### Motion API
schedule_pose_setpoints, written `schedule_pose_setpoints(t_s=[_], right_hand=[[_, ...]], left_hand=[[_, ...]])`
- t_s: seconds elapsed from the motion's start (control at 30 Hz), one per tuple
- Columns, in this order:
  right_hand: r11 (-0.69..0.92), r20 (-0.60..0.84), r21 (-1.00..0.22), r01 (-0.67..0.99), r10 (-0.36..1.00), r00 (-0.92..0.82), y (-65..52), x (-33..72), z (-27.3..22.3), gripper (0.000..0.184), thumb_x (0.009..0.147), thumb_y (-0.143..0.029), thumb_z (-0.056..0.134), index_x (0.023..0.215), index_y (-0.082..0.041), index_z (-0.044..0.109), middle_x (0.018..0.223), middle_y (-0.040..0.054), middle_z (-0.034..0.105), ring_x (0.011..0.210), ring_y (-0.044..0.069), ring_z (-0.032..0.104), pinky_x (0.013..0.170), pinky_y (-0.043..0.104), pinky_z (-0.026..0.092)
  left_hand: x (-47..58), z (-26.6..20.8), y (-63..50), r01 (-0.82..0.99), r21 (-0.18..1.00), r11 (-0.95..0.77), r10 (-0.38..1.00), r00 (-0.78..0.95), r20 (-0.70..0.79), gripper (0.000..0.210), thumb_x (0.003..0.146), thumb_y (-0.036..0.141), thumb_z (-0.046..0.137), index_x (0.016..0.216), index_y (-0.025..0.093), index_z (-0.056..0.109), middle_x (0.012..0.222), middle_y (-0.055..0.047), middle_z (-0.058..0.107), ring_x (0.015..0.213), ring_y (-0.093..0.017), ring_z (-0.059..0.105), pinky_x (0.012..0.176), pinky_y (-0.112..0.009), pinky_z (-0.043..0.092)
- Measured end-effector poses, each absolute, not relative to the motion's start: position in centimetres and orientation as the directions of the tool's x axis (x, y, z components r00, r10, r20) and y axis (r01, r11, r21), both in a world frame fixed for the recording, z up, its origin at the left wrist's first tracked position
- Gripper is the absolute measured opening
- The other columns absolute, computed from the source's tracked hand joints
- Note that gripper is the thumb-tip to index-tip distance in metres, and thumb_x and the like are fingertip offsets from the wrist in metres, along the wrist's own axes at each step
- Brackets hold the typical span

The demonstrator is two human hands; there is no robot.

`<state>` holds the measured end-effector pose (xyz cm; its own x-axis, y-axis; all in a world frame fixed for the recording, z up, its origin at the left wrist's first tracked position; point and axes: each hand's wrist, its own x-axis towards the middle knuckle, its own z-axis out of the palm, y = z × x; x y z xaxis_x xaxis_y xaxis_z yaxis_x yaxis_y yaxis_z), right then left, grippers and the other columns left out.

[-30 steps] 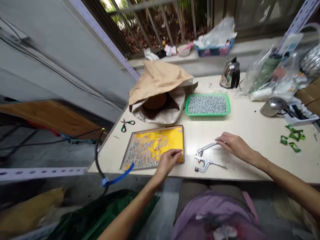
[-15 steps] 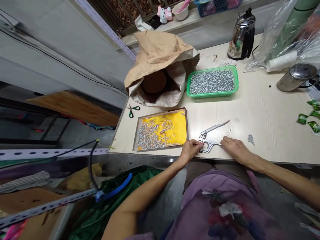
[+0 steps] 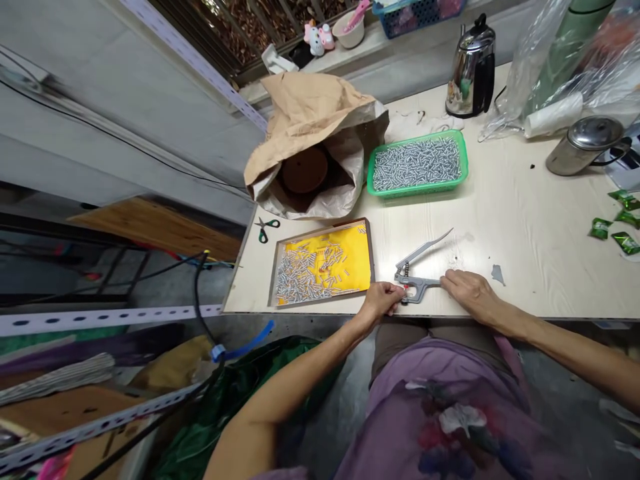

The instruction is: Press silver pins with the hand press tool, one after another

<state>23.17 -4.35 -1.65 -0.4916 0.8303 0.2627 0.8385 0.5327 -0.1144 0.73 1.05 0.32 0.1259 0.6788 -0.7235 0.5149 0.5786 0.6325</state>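
Near the table's front edge sits a grey metal hand tool (image 3: 423,285), like spring-loaded pliers, its upper lever raised away from the lower handle. My right hand (image 3: 467,293) is closed around the end of that lower handle. At the tool's head, my left hand (image 3: 383,299) has thumb and fingers pinched together beside a small red spot; whatever is between the fingertips is too small to name. Left of the tool, a shallow tray (image 3: 371,250) with a yellow lining carries many small silver metal pins (image 3: 303,277). Behind, a green basket (image 3: 371,177) is full of similar silver pieces (image 3: 417,163).
An open brown paper sack (image 3: 310,107) stands behind the tray, with scissors (image 3: 267,229) to its left. A metal kettle (image 3: 470,70), a lidded steel cup (image 3: 585,147) and green wrapped packets (image 3: 625,241) are toward the back and right. A grey scrap (image 3: 497,274) lies near my right hand.
The whole view has shifted slightly. The tool's upper lever slants a little more steeply. Both hands stay at the tool, the left at its head and the right at the handle end.
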Motion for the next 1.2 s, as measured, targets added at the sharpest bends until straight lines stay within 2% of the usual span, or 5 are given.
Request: schedule_pose_setpoints(t_s=[0.33,0.5,0.63,0.8,1.2], right_hand=[[0.512,0.001,-0.232,0.827,0.85,-0.526,-2.5,24.1,-0.9,0.011,0.091,-0.023,0.052,0.088,-0.017,0.062,0.091,0.0089,0.064,0.08,0.019,0.056,0.065,0.03,0.041],[0.492,-0.01,-0.191,0.85,0.864,-0.503,0.1,25.7,-0.9,0.083,0.071,-0.063,0.068,0.134,-0.014,0.047,0.144,0.0235,0.041,0.13,0.04,0.037,0.097,0.052,0.038],[0.499,-0.089,-0.171,0.85,0.851,-0.517,1.9,26.0,-1.6,0.103,0.062,-0.068,0.069,0.143,-0.012,0.037,0.145,0.0242,0.039,0.135,0.042,0.031,0.106,0.058,0.027],[0.469,-0.127,-0.169,0.867,0.862,-0.491,2.2,25.3,-0.8,0.092,0.062,-0.059,0.072,0.135,-0.01,0.046,0.126,0.0207,0.056,0.116,0.038,0.048,0.103,0.057,0.029],[0.482,-0.052,-0.127,0.867,0.869,-0.491,0.2,24.9,0.3,0.038,0.077,-0.04,0.07,0.102,-0.013,0.06,0.102,0.0138,0.063,0.094,0.028,0.052,0.082,0.039,0.034]], left_hand=[[1.0,0.5,1.9,0.56,0.53,0.637,0.577,0.109,-0.81,0.01,0.077,0.016,0.071,0.073,0.009,0.065,0.041,0.01,0.043,0.031,-0.001,0.034,0.034,-0.014,0.023],[1.1,0.5,1.9,0.549,0.517,0.657,0.562,0.101,-0.821,0.013,0.076,0.017,0.074,0.071,0.009,0.064,0.04,0.01,0.043,0.03,-0.001,0.033,0.033,-0.015,0.022],[1.3,1.0,1.7,0.542,0.523,0.658,0.565,0.103,-0.818,0.01,0.08,0.013,0.068,0.072,0.009,0.064,0.038,0.01,0.042,0.03,-0.001,0.033,0.033,-0.014,0.022],[1.3,1.1,1.4,0.529,0.533,0.66,0.581,0.091,-0.809,0.011,0.082,0.013,0.065,0.072,0.009,0.064,0.038,0.01,0.044,0.029,-0.002,0.033,0.033,-0.015,0.022],[0.3,-0.2,0.7,0.632,0.547,0.55,0.641,0.1,-0.761,0.031,0.085,0.034,0.061,0.063,0.012,0.057,0.045,0.006,0.047,0.035,-0.004,0.038,0.038,-0.018,0.03]])
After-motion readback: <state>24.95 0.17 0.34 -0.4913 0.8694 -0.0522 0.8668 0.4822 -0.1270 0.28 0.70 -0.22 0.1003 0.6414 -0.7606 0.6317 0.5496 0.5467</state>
